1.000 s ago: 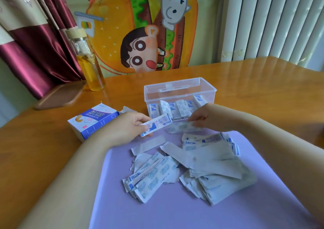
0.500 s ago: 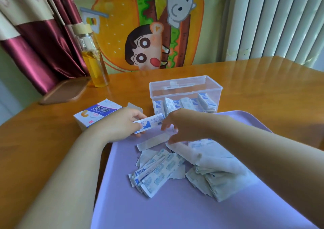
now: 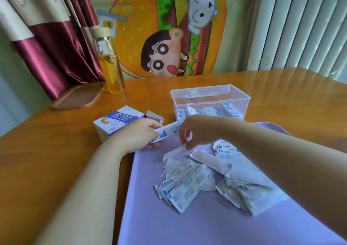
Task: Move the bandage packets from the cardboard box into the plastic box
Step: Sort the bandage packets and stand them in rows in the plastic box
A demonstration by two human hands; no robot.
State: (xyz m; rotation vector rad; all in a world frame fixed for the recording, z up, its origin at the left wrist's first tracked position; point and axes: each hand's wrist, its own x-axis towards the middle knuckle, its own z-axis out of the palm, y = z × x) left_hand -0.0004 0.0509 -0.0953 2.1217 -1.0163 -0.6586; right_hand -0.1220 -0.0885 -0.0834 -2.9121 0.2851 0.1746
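the left hand [image 3: 139, 135] is gripping one blue-and-white packet [image 3: 168, 131] by its left end, thumb on top and fingers curling beneath, and is holding it just above the far left corner of the purple mat [image 3: 187, 222]. the right hand [image 3: 197, 132] is reaching across from the right, close against the packet's free end. its fingers are curling down onto the end of a white strip [image 3: 173, 151] lying on the mat, but it is blurred there and i cannot tell whether they are pinching it or only touching it.

the cardboard box [image 3: 114, 124] is lying on the table [image 3: 37, 160] just behind the left hand, its end flap [image 3: 155, 117] hanging open towards the plastic box. i cannot see what is inside it. the plastic box [image 3: 210, 96] is standing open-topped just beyond the mat, behind the right hand. it is holding a low row of packets [image 3: 208, 111] leaning upright along its near wall, filling only the bottom part.

nearer the person, loose packets [image 3: 185, 185] are lying fanned in a heap on the mat, blue print up. just to their right a white pile [image 3: 244, 190] is lying partly under the right forearm. a bottle [image 3: 110, 60] of yellow liquid is standing at the table's far left, beside a wooden tray [image 3: 75, 98].
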